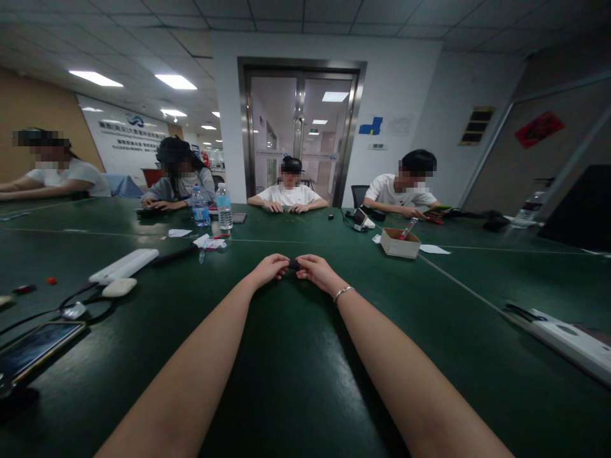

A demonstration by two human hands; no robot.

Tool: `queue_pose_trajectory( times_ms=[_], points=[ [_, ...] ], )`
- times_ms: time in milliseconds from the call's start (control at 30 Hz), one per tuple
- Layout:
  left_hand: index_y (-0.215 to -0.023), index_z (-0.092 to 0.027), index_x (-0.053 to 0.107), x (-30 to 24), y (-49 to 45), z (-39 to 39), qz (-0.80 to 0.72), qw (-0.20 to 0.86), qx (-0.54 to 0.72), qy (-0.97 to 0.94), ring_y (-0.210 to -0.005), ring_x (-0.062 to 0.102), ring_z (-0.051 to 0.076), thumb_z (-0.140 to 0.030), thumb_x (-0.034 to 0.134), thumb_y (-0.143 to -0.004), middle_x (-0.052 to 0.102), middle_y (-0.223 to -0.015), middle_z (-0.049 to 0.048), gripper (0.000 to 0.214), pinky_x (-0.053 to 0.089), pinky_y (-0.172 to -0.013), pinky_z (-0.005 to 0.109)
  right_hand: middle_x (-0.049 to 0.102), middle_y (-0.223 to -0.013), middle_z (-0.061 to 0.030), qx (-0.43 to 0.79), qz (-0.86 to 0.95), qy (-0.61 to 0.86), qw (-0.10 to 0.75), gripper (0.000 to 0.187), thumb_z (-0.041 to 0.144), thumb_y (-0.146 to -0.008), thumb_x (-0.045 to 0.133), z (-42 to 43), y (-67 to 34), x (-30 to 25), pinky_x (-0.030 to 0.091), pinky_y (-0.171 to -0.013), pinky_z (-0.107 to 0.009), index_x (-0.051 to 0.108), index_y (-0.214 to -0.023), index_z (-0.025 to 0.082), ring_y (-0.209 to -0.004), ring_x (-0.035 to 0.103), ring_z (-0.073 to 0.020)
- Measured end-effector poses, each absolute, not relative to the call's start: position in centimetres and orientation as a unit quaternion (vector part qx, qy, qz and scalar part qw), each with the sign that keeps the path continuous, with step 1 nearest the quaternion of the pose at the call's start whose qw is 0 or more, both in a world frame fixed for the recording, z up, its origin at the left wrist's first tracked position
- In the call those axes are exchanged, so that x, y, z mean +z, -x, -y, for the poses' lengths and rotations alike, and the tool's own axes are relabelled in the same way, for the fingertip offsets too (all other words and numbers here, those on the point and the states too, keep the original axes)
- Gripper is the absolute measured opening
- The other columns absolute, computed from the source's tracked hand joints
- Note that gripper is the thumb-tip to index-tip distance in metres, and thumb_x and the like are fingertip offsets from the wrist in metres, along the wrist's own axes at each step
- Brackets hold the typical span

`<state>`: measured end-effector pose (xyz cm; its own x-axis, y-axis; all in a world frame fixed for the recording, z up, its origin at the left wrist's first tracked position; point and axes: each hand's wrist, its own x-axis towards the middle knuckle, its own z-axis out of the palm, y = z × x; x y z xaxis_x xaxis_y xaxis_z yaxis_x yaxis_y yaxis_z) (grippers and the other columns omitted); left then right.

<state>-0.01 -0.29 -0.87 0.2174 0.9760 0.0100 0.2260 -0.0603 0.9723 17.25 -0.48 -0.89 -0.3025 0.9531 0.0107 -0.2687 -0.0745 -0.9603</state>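
Both my arms reach forward over the dark green table point(296, 356). My left hand point(272, 268) and my right hand point(315, 270) meet near the middle, each with its fingers pinched on one end of a small black object point(293, 264). What kind of object it is, I cannot make out; my fingertips cover its ends. It is held just above or on the tabletop. A silver bracelet circles my right wrist.
Left lie a phone point(41, 346), cables and a white power strip point(124, 266). Two water bottles point(224, 207) stand farther back. A small open box point(401, 243) sits right of my hands, and another white strip point(570, 340) lies far right. Several people sit around the table.
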Motion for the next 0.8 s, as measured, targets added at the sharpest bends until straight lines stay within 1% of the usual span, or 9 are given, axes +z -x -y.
queue_pose_trajectory(
  times_ms=[100,133,233,300,367,500,533,667,800],
  points=[
    [-0.095,-0.014,0.055,-0.90,0.00,0.20,-0.490,0.493,0.388,-0.606,-0.052,0.049,0.007,-0.033,0.044,-0.081,0.055,-0.068,0.0015,0.026,0.039,-0.047,0.017,0.061,-0.066,-0.0062,0.643,0.486,0.351,0.476,0.005,0.008,-0.082,0.059,0.68,-17.22,-0.70,0.052,-0.044,-0.019,0.055,-0.085,0.010,-0.048,0.059,-0.0115],
    [-0.095,-0.014,0.056,-0.98,0.01,0.09,-0.489,0.489,0.389,-0.609,-0.051,0.047,0.007,-0.032,0.044,-0.081,0.054,-0.066,0.0011,0.025,0.039,-0.047,0.017,0.061,-0.066,-0.0062,0.644,0.486,0.350,0.476,0.005,0.008,-0.082,0.059,0.74,-17.22,-0.66,0.052,-0.045,-0.019,0.055,-0.085,0.010,-0.048,0.059,-0.0116],
    [-0.095,-0.016,0.055,-1.27,0.04,-0.26,-0.493,0.479,0.396,-0.609,-0.052,0.048,0.006,-0.028,0.051,-0.077,0.055,-0.070,0.0009,0.022,0.039,-0.046,0.016,0.060,-0.066,-0.0061,0.646,0.485,0.348,0.476,0.007,0.008,-0.081,0.060,0.82,-17.24,-0.62,0.052,-0.045,-0.020,0.055,-0.086,0.010,-0.048,0.059,-0.0117],
    [-0.097,-0.016,0.054,-1.40,0.07,-0.38,-0.498,0.484,0.396,-0.600,-0.052,0.049,0.007,-0.032,0.050,-0.078,0.056,-0.073,0.0022,0.025,0.039,-0.045,0.017,0.060,-0.066,-0.0060,0.646,0.485,0.347,0.476,0.007,0.009,-0.082,0.059,0.81,-17.25,-0.64,0.052,-0.045,-0.020,0.055,-0.086,0.009,-0.048,0.059,-0.0117],
    [-0.098,-0.015,0.054,-1.42,0.07,-0.34,-0.498,0.481,0.398,-0.602,-0.050,0.048,0.007,-0.036,0.047,-0.080,0.057,-0.071,0.0026,0.028,0.039,-0.044,0.017,0.060,-0.066,-0.0061,0.647,0.486,0.345,0.475,0.006,0.008,-0.082,0.058,0.78,-17.25,-0.69,0.052,-0.046,-0.019,0.055,-0.086,0.009,-0.049,0.060,-0.0115],
    [-0.099,-0.017,0.052,-1.25,0.06,-0.04,-0.497,0.461,0.409,-0.611,-0.050,0.048,0.006,-0.033,0.053,-0.076,0.056,-0.074,0.0012,0.028,0.039,-0.045,0.018,0.060,-0.067,-0.0057,0.644,0.484,0.350,0.477,0.005,0.008,-0.082,0.059,0.69,-17.18,-0.75,0.052,-0.045,-0.018,0.054,-0.084,0.010,-0.047,0.059,-0.0102],
    [-0.099,-0.017,0.052,-1.22,0.07,0.02,-0.497,0.463,0.407,-0.611,-0.050,0.048,0.006,-0.034,0.053,-0.076,0.056,-0.073,0.0013,0.029,0.039,-0.045,0.018,0.060,-0.068,-0.0055,0.644,0.484,0.351,0.478,0.005,0.009,-0.082,0.059,0.68,-17.17,-0.75,0.052,-0.044,-0.018,0.055,-0.084,0.010,-0.047,0.058,-0.0100],
    [-0.096,-0.015,0.055,-1.28,0.19,0.05,-0.483,0.443,0.386,-0.650,-0.044,0.042,0.006,-0.044,0.042,-0.081,0.052,-0.060,-0.0001,0.035,0.035,-0.041,0.017,0.061,-0.069,-0.0059,0.645,0.486,0.349,0.475,0.006,0.010,-0.082,0.060,0.77,-17.16,-0.68,0.052,-0.045,-0.018,0.054,-0.084,0.010,-0.048,0.059,-0.0105],
    [-0.099,-0.016,0.054,-1.34,0.19,0.14,-0.478,0.429,0.391,-0.659,-0.045,0.042,0.006,-0.042,0.051,-0.077,0.054,-0.066,-0.0001,0.034,0.036,-0.041,0.017,0.061,-0.068,-0.0058,0.644,0.485,0.351,0.476,0.005,0.009,-0.082,0.059,0.83,-17.18,-0.64,0.052,-0.046,-0.019,0.055,-0.084,0.010,-0.048,0.059,-0.0106]
  ],
)
